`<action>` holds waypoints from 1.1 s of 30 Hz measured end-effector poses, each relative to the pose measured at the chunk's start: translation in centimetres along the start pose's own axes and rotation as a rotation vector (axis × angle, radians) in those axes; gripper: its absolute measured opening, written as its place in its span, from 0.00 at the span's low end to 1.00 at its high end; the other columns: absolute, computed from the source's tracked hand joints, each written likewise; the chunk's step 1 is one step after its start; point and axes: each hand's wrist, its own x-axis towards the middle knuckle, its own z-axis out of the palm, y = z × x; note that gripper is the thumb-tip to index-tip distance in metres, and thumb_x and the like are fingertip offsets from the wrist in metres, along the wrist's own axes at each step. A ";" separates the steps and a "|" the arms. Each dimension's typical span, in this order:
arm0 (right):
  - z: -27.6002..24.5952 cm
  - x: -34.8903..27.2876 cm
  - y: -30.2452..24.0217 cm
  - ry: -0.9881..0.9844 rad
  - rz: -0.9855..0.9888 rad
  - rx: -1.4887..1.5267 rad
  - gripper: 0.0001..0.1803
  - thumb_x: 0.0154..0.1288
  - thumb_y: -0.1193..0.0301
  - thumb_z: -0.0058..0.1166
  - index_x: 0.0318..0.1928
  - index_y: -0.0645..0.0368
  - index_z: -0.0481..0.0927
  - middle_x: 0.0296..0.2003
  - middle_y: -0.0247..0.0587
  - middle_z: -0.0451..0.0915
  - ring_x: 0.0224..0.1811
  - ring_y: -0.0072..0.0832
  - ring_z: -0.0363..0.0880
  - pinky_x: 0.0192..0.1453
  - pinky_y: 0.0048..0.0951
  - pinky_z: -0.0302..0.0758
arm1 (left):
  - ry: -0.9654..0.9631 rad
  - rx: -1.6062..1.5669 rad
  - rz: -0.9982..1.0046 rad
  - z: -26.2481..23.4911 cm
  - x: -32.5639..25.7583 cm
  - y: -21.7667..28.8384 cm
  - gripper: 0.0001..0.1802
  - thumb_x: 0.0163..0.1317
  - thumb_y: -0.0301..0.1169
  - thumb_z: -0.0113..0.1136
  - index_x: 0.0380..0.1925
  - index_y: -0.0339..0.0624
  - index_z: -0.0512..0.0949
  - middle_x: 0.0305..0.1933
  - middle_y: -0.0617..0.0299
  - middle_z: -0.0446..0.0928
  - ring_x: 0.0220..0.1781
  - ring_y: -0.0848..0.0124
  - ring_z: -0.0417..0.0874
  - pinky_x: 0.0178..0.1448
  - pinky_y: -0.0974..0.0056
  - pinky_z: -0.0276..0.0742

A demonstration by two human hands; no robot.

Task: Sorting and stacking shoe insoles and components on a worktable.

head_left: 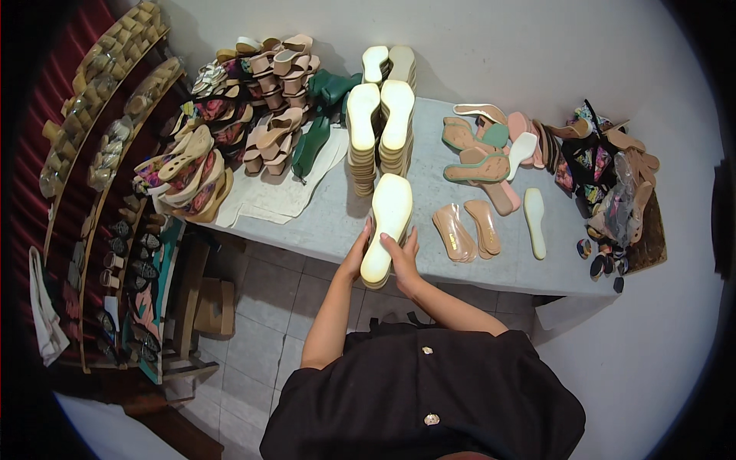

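Between my two hands is a stack of pale cream shoe insoles (392, 207), held at the front edge of the table with its narrow end toward me. My left hand (358, 254) grips its left side, fingers partly hidden behind the stack. From the right, my right hand (403, 261) closes round the edge with the thumb lying on the top insole. Just beyond the held stack stand tall piles of similar insoles, a left pile (363, 116) and a right pile (397, 115). More insole piles (376, 63) rise behind these, near the wall.
Tan insoles in clear wrap (453, 232), a single pale insole (535, 222) and pink and green sole pieces (477, 164) lie to the right. Heeled sandals (277, 138) and a green shoe last (310, 147) crowd the left. Shelves of shoes (115, 161) stand far left.
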 end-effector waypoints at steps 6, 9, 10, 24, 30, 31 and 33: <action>0.3 0.3 -0.2 0.077 -0.352 -0.088 0.46 0.61 0.54 0.49 0.68 0.62 0.39 0.64 0.58 0.44 0.69 0.49 0.41 0.69 0.42 0.47 | 0.039 0.216 0.073 -0.2 -0.8 1.5 0.37 0.69 0.51 0.34 0.69 0.42 0.38 0.74 0.54 0.35 0.75 0.63 0.34 0.73 0.62 0.35; -0.2 0.3 0.6 0.146 -0.462 -0.319 0.41 0.64 0.57 0.45 0.69 0.61 0.42 0.65 0.59 0.42 0.69 0.51 0.39 0.70 0.46 0.41 | 0.063 0.512 0.154 -0.3 -1.8 2.8 0.38 0.68 0.49 0.38 0.69 0.42 0.39 0.74 0.52 0.35 0.75 0.60 0.31 0.73 0.58 0.31; -0.6 0.1 0.7 0.146 -0.537 -0.429 0.39 0.64 0.57 0.43 0.68 0.60 0.44 0.65 0.60 0.42 0.69 0.52 0.39 0.69 0.47 0.39 | 0.092 0.727 0.215 -0.4 -2.3 3.3 0.38 0.67 0.49 0.40 0.69 0.42 0.40 0.74 0.50 0.35 0.75 0.57 0.31 0.73 0.54 0.30; -9.1 -1.6 -0.5 0.216 -0.859 -0.564 0.31 0.63 0.57 0.43 0.63 0.61 0.61 0.62 0.59 0.49 0.65 0.51 0.46 0.68 0.49 0.42 | 0.540 1.190 0.491 7.0 -7.8 10.4 0.42 0.59 0.39 0.53 0.68 0.38 0.45 0.73 0.45 0.41 0.75 0.51 0.37 0.70 0.41 0.31; -15.9 -1.3 -0.9 0.441 -0.747 -0.578 0.26 0.58 0.64 0.51 0.57 0.60 0.67 0.59 0.56 0.55 0.63 0.48 0.50 0.67 0.46 0.47 | 0.395 1.204 0.607 13.8 -6.9 9.7 0.38 0.56 0.36 0.54 0.66 0.38 0.53 0.71 0.45 0.47 0.73 0.50 0.44 0.71 0.44 0.34; -17.3 -0.7 -0.7 0.489 -0.773 -0.527 0.25 0.55 0.68 0.53 0.54 0.60 0.69 0.59 0.54 0.57 0.62 0.47 0.52 0.66 0.46 0.48 | 0.349 1.196 0.619 14.9 -6.3 9.3 0.37 0.56 0.36 0.55 0.64 0.38 0.56 0.70 0.45 0.49 0.73 0.50 0.47 0.71 0.44 0.36; -20.4 -0.9 -1.1 0.568 -0.739 -0.541 0.25 0.54 0.69 0.54 0.54 0.60 0.69 0.58 0.54 0.57 0.61 0.48 0.53 0.65 0.45 0.49 | 0.288 1.156 0.630 17.2 -4.8 8.3 0.36 0.55 0.35 0.55 0.63 0.38 0.58 0.70 0.46 0.51 0.72 0.50 0.49 0.71 0.45 0.37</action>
